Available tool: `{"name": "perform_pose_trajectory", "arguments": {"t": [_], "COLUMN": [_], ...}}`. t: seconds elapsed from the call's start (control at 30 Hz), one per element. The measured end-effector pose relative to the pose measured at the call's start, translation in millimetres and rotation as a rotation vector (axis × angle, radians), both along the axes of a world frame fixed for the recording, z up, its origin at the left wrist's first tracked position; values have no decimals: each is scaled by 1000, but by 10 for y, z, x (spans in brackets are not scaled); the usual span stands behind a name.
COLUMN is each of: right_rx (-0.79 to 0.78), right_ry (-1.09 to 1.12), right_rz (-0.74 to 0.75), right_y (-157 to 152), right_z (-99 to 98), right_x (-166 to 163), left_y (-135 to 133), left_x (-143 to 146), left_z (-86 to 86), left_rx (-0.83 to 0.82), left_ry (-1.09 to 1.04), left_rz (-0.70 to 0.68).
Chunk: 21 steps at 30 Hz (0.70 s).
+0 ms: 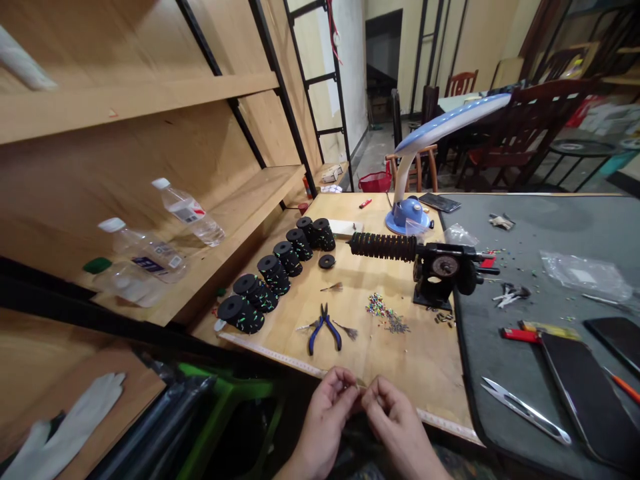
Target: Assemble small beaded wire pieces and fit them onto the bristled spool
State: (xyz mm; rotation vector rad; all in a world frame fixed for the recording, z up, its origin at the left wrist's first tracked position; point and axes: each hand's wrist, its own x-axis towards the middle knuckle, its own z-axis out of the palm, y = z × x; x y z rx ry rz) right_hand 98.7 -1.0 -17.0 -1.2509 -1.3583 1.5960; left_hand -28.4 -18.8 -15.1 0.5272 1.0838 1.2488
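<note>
Held piece: a tiny thin piece, too small to identify, sits between the fingertips of both hands, just over the near edge of the table.
Left hand: the left hand has its fingers curled in and pressed together, pinching the tiny thin piece from the left.
Right hand: the right hand mirrors it, with its fingertips closed on the same piece and touching those of the left hand.
Table edge: a white measuring strip runs along the near rim of the light wooden tabletop, just beyond the knuckles.
Pliers: blue-handled pliers lie flat on the wood past the hands, handles towards the person.
Beads: a small heap of coloured beads lies to the right of the pliers.
Spools: a diagonal row of black round foam spools, flecked with bright colours, runs from the near left corner to the far side.
Winder: a black hand-crank winding machine stands where the wood meets the mat, with a black ribbed roller sticking out to its left.
Lamp: a blue-and-white desk lamp stands behind the winder.
Mat: a grey table mat covers the right side and carries silver thread snips, a red lighter and a dark flat screen device.
Shelf: clear plastic water bottles lie on the wooden shelf at left.
Below: a white glove rests on a lower board.
</note>
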Motion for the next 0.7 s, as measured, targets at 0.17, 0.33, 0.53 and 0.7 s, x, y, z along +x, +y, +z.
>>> {"name": "perform_pose_trajectory", "arguments": {"t": [0.17,0.33,0.53,0.7], "right_rx": [-16,-44,-36,-18], "right_ry": [1,24,29,-21], "right_rz": [-6,-15,-10,13], "right_y": [28,32,34,43], "right_z": [19,0,-56,-94], "right_x": [-12,-26,-27,-11], "left_y": [7,10,28,28], "left_x": [-29,-53,-63,-65], "left_z": [1,-34,-63,-61], "left_rx": [20,36,43,29], "left_ry": [51,76,80,75], "left_rz": [-24,-42,-51,-49]}}
